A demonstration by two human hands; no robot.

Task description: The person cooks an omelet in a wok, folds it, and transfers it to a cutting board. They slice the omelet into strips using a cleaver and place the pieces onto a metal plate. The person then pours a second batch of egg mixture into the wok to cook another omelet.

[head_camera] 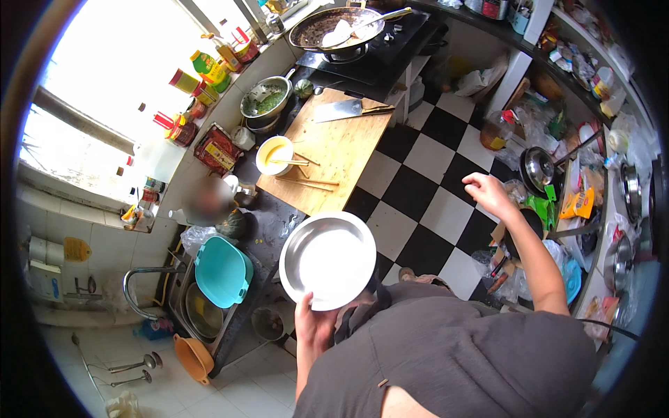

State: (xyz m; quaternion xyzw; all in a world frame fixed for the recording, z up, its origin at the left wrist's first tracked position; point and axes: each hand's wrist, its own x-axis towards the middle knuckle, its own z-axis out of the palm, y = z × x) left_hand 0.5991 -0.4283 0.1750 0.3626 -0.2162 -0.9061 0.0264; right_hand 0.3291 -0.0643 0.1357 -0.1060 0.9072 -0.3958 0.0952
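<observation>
My left hand (312, 325) grips the near rim of a shiny stainless steel basin (329, 261), its thumb over the edge. Bright glare fills the basin's inside. My right hand (481, 189) is raised over the checkered floor at the right, fingers loosely curled; whether anything lies between them cannot be made out. Beyond the basin, a wooden cutting board (347, 151) lies on the counter with a cleaver (345, 109) at its far end. A white bowl (275, 155) of yellow liquid stands at the board's left edge, with chopsticks (308, 183) across and beside it.
At the left, a teal plastic basin (222, 271) sits by the sink (180, 298) and faucet (141, 270), near an orange colander (193, 360). A wok (337, 28) with a ladle rests on the stove (376, 57). Cluttered shelves (569, 83) line the right side.
</observation>
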